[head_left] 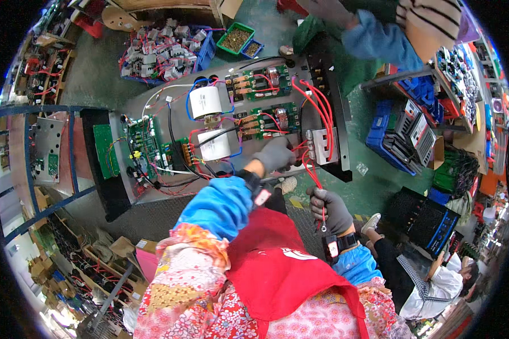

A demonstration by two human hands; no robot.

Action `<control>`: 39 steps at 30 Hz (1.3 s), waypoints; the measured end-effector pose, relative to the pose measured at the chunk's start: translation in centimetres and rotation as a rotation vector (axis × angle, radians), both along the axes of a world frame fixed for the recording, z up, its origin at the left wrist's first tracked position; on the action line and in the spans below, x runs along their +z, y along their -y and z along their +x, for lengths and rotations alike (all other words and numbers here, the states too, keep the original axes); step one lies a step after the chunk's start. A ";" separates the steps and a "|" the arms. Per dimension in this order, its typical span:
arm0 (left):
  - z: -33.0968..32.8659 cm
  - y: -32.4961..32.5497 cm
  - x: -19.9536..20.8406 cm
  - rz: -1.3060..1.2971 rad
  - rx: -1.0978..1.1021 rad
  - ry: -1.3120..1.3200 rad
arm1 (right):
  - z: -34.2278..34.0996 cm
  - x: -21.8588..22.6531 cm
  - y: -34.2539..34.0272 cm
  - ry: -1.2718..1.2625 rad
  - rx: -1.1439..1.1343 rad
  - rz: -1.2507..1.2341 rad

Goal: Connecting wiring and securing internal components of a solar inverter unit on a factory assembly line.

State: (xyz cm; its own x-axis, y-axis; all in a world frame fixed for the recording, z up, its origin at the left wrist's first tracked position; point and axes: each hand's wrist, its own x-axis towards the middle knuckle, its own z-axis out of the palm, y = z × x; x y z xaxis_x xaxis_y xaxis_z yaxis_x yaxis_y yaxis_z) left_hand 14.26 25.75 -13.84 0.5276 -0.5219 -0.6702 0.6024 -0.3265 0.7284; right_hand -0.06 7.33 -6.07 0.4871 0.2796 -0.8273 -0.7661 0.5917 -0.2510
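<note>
A long grey metal chassis lies in front of me, fitted with circuit boards and wiring. My left hand, in a grey glove, reaches over its near edge with curled fingers beside the red wires; what is at its fingertips is hidden. Just right of the chassis, my gloved right hand is closed around red wires that run down from a white block. A ring terminal hangs below that fist. Two white cylinders and green boards sit in the chassis.
A blue crate of grey parts and a green bin of small hardware stand beyond the chassis. Another person's blue sleeve reaches in at the top right. A blue bin stands right; a seated person is lower right.
</note>
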 end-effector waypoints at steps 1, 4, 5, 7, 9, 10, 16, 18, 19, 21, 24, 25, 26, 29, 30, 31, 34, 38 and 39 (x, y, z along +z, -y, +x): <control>1.2 -1.4 -0.2 -0.048 0.012 -0.047 | 0.0 0.0 0.0 -0.022 0.013 0.016; 4.2 -2.0 2.0 -0.015 0.005 -0.010 | -0.2 -0.3 0.2 -0.039 0.013 0.034; 5.0 -1.7 2.3 0.095 -0.165 0.111 | -0.3 -0.4 0.2 -0.046 0.009 0.012; 5.2 -1.3 2.4 0.275 -0.465 0.341 | -0.4 -0.4 0.1 -0.054 0.000 -0.008; 3.0 -0.3 0.7 0.336 -0.533 0.453 | 0.1 0.0 0.3 0.020 0.055 0.016; 1.7 0.1 -0.3 0.396 -0.596 0.567 | 0.5 0.3 0.2 0.020 0.056 0.018; -2.9 3.4 -1.6 0.607 -0.338 0.664 | 1.1 1.1 0.1 0.008 0.121 -0.040; -2.2 3.7 -1.2 0.677 -0.403 0.634 | 1.3 1.4 -0.2 -0.015 0.071 -0.023; -1.8 3.6 -1.0 0.677 -0.395 0.637 | 1.2 1.1 0.1 -0.010 0.077 -0.026; 0.0 2.3 2.7 0.599 -0.630 0.613 | 0.4 0.1 0.7 -0.032 0.075 0.012; 4.2 0.7 7.0 0.368 -0.635 0.153 | 0.7 0.7 0.4 -0.010 0.115 -0.011; 5.2 0.5 2.6 0.377 -0.987 0.583 | 0.9 0.8 0.4 -0.002 0.120 -0.012; 6.6 0.2 2.4 0.351 -0.821 0.425 | 0.8 0.7 0.5 0.012 0.127 -0.002; 9.4 2.8 2.8 0.361 -1.111 0.844 | 0.1 0.3 0.6 0.044 0.151 -0.043; 10.3 3.7 0.7 0.453 -1.158 0.814 | 0.0 -0.1 0.5 0.064 0.192 -0.079; 11.3 4.3 -0.5 0.539 -1.209 0.783 | -0.4 -0.8 0.5 0.043 0.196 -0.111; 12.9 6.3 3.7 0.456 -1.092 1.002 | -1.5 -2.7 0.1 0.073 0.288 -0.342; 14.0 6.7 -1.9 0.511 -0.924 1.208 | -1.7 -2.9 -2.6 0.127 0.395 -0.469; 14.1 6.8 -2.2 0.430 -0.875 1.214 | -1.7 -3.2 -3.2 0.205 0.363 -0.449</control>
